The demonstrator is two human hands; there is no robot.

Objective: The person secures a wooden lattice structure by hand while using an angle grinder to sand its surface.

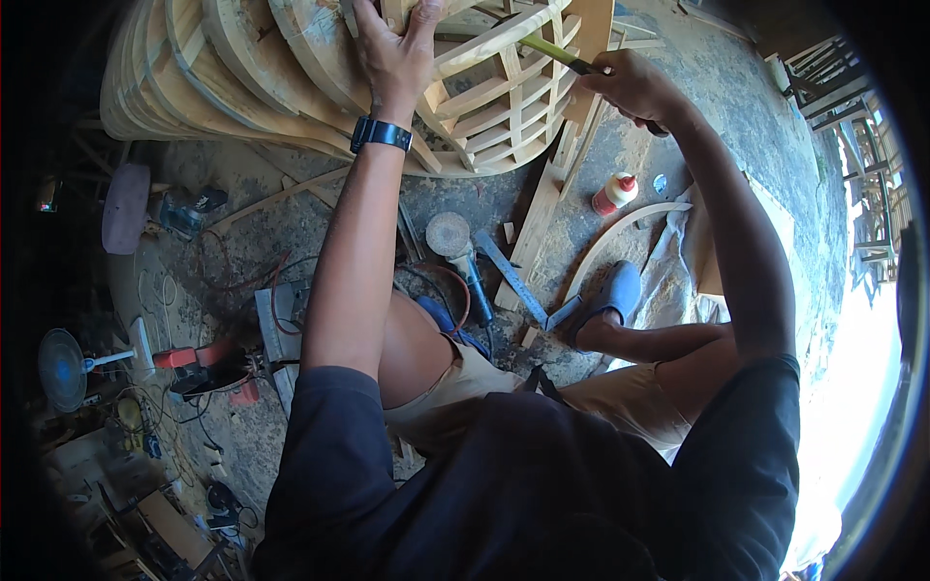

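Workshop, head view: stained grey floor (722, 102) is seen from above, strewn with wood offcuts, cords and tools.
Wooden frame: curved ribs and slats of the wooden frame (315, 53) are spread under and to the left of the left hand, with its slatted end reaching toward the right hand.
Right grip: dark handle of a tool (550, 49) is clamped in the closed right hand (635, 89); yellow-green shaft is pointed up-left from the grip, into the slatted end. Far tip can't be made out.
Left grip: left hand (397, 60) is placed at the frame, thumb raised; fingers are cut off by the top edge, so whether anything is gripped can't be told. Dark watch (382, 136) is worn on that wrist.
Glue-type bottle: white-and-red bottle (614, 194) is stood below the right grip.
Plank: pale plank (533, 232) is laid below-left of the right grip.
Curved strip: curved wooden strip (605, 239) is laid below the bottle.
Power tool: round-headed power tool (472, 271) is set down below-right of the left hand, near a blue angled square (511, 278).
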